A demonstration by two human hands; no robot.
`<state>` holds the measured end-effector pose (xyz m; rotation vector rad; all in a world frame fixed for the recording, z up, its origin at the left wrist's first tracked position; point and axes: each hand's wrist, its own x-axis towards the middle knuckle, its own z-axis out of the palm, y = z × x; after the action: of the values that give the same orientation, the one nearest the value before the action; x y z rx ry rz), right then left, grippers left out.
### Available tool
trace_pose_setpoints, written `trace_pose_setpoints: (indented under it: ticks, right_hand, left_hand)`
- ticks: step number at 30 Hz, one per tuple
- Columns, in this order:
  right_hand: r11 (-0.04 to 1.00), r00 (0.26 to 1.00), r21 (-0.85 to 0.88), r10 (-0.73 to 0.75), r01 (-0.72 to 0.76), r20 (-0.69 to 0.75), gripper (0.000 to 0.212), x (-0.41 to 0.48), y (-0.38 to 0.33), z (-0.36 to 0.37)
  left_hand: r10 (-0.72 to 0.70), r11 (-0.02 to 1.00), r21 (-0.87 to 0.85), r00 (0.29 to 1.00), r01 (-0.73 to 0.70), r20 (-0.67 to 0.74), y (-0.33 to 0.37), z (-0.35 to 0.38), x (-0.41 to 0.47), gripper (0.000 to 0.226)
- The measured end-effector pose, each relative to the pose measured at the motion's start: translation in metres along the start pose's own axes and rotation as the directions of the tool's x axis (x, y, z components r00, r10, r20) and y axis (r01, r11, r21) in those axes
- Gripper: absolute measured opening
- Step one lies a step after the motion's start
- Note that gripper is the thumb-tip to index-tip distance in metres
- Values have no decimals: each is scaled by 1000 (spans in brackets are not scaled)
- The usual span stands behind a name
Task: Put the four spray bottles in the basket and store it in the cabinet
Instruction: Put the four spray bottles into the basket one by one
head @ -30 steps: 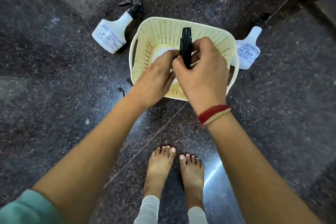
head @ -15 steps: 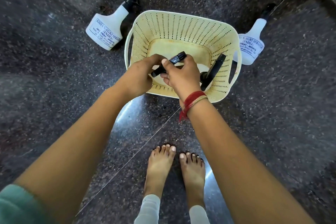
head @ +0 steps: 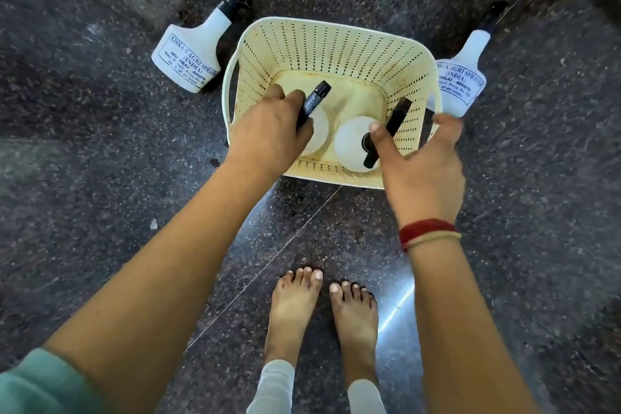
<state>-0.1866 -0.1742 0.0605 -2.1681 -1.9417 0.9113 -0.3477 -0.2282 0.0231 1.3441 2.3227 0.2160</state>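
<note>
Two bottles stand in the basket (head: 339,40). Our left hand (head: 268,131) grips one sprayer head (head: 314,101); our right hand (head: 420,161) is released. Next, we fetch the floor bottle (head: 462,84) beside the basket's right edge.

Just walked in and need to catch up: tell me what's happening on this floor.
A barefoot person stands over a cream perforated plastic basket on the dark speckled stone floor. Two white spray bottles with black trigger heads stand inside it: the left hand grips the left bottle, while the right hand is open beside the right bottle. Two more labelled white bottles lie outside, one left, one right.
</note>
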Motion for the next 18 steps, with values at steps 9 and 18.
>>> trace_pose_setpoints:
  ticks: [9, 18]
  right_hand:
    - [941, 977, 315, 60, -124, 206, 10, 21, -3, 29]
    - [854, 956, 445, 183, -270, 228, 20, 8, -13, 43]
  left_hand:
    - [-15, 999, -49, 999, 12, -48, -5, -2, -1, 26]
    - [50, 985, -165, 997, -39, 63, -19, -3, -7, 27]
